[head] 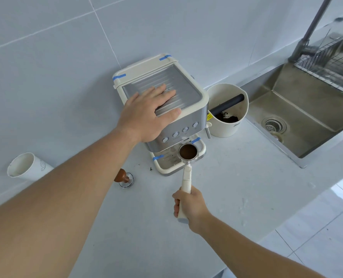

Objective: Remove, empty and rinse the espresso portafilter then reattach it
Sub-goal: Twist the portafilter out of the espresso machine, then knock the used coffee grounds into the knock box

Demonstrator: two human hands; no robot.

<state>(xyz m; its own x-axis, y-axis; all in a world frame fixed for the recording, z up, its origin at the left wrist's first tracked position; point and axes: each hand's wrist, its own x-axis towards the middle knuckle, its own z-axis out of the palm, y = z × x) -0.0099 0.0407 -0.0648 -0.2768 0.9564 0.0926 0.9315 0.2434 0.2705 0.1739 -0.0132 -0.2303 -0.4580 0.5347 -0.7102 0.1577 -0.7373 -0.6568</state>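
Countertop, frame centre: your right hand (pixel 190 205) grips the removed, still-full portafilter (pixel 187 157), left hand (pixel 148 113) flat on the machine (pixel 188 117); emptying, rinsing, reattaching remain.

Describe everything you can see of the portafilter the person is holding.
The portafilter has a round, shiny metal basket full of dark brown coffee grounds and a long cream handle with a grey end cap. It is held roughly level, basket up, in front of the espresso machine and over its drip tray, apparently detached. The right hand grips the handle's lower end; nothing else visibly touches it.
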